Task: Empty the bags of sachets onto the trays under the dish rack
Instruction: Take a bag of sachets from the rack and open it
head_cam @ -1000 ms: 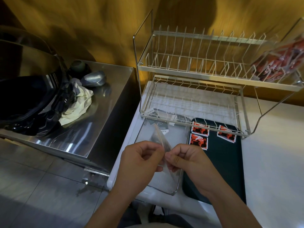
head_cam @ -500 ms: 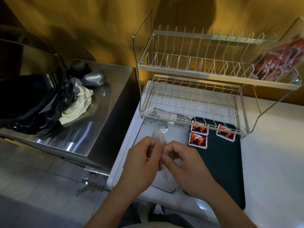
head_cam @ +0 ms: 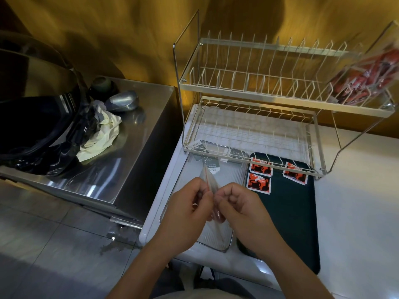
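My grip is a two-handed pinch: the left hand [head_cam: 190, 209] and right hand [head_cam: 241, 209] each curl fingers and thumb onto a clear bag [head_cam: 210, 182], held edge-up between them above the clear tray [head_cam: 226, 246]. I cannot tell whether anything is in it. At 12 o'clock from my hands, dark sachets [head_cam: 210, 166] lie at the tray's far end, partly under the dish rack [head_cam: 248, 134]. At 2 o'clock, red sachets [head_cam: 258, 183] sit on the dark tray [head_cam: 295, 212]. A bag of red sachets [head_cam: 364, 78] leans in the rack's upper tier. All stand on the white table [head_cam: 356, 201].
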`<state>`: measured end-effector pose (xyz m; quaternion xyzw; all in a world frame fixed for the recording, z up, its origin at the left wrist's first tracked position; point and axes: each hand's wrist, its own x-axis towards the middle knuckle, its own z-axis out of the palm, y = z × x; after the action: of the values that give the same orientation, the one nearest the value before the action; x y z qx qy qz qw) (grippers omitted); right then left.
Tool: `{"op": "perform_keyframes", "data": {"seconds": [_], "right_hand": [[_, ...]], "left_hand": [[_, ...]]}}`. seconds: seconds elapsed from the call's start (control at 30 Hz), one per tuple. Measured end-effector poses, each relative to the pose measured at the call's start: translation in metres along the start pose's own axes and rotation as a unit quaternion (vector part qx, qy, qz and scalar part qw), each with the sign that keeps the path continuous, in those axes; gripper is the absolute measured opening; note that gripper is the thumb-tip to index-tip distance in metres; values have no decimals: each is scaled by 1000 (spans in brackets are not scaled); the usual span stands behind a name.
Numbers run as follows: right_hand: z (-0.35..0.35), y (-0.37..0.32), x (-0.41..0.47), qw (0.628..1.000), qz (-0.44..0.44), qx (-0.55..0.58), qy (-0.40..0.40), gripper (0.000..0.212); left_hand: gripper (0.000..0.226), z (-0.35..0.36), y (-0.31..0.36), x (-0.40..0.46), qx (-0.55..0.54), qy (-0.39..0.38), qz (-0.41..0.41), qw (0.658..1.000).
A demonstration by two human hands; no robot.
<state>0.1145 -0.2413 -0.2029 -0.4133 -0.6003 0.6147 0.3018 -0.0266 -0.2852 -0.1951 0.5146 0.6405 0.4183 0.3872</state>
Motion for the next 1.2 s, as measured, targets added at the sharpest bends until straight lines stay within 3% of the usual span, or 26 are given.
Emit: {"op": "perform_keyframes", "data": {"seconds": [0.27, 0.43, 0.53, 0.63, 1.0, 1.2], "right_hand": [[15, 1, -5, 993, -49, -109, 25, 17], [9, 8, -4, 967, -76, -241, -13, 20], [5, 7, -5, 971, -76, -226, -31, 28], [3, 5, -4, 977, -83, -197, -5, 31], [-2, -2, -1, 956, -106, -267, 66, 25], [-25, -22, -4, 911, -114, -384, 96, 21]], "left_hand": [[24, 9, -8, 4, 15, 32, -1, 999], [31, 8, -9, 2, 91, -14, 11, 996], [31, 7, -9, 0, 93, -22, 26, 995], [28, 7, -7, 0, 87, -22, 36, 995], [29, 3, 0, 1, 148, 20, 71, 986], [24, -18, 10, 2, 200, 48, 78, 976]]}}
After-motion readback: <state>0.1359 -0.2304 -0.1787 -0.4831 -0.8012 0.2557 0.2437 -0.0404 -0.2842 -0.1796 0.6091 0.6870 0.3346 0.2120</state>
